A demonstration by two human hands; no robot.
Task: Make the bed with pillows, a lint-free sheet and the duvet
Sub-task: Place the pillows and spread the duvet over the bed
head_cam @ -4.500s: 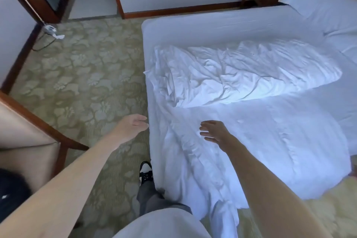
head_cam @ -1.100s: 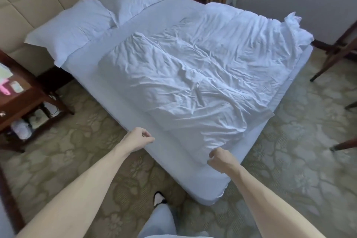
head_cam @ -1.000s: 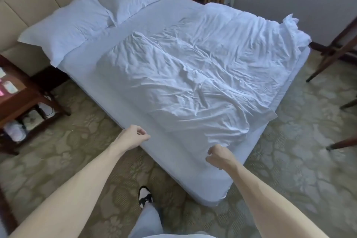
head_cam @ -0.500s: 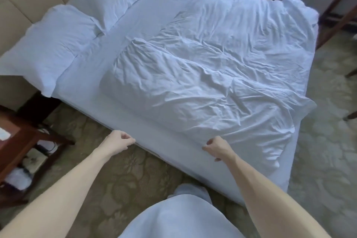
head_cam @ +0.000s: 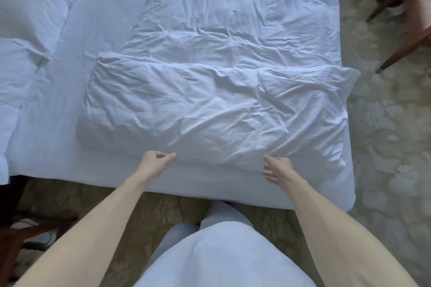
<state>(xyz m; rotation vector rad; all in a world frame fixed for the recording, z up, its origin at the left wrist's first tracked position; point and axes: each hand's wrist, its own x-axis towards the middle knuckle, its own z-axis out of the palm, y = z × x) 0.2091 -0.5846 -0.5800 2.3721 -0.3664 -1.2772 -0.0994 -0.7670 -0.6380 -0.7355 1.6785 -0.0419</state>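
Note:
A crumpled white duvet (head_cam: 217,100) lies folded over on the bed, its near edge close to the side where I stand. The white sheet (head_cam: 93,30) covers the mattress beneath it. Two white pillows (head_cam: 30,7) lie at the left. My left hand (head_cam: 155,162) hovers at the duvet's near edge with fingers loosely curled, holding nothing. My right hand (head_cam: 277,169) reaches to the same edge, fingers spread and relaxed, its fingertips at the fabric.
Patterned carpet (head_cam: 384,135) surrounds the bed. Dark wooden chair legs (head_cam: 401,37) stand at the upper right. A wooden bedside table (head_cam: 21,235) with items on its lower shelf is at the lower left. My legs press close to the mattress side.
I have stepped up to the bed's long side and leaned over it. Both hands moved forward from above the carpet to the duvet's near edge, and the right hand's fingers opened.

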